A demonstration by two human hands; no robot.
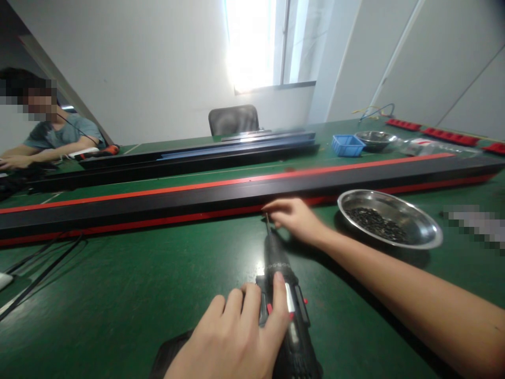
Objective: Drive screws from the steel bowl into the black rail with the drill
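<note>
My left hand (pixel 240 331) is wrapped round a black cordless drill (pixel 298 337) with red details, one digit lying along its top. The drill's thin bit points away from me toward the lower red edge of a long black bar (pixel 173 197) with red strips. At the bit's tip, my right hand (pixel 294 218) has its fingers bent together close to that edge. Whatever they pinch is too small to make out. To the right of this hand stands a steel bowl (pixel 424 231) holding many small dark screws (pixel 374 221).
Behind the bar lie more long dark profiles (pixel 189 160), a blue plastic basket (pixel 347 146) and a second steel bowl (pixel 376 139). Red parts (pixel 450 137) line the far right. Black cables (pixel 47 266) cross the green table (pixel 130 295) at left. A co-worker (pixel 63 131) sits far left.
</note>
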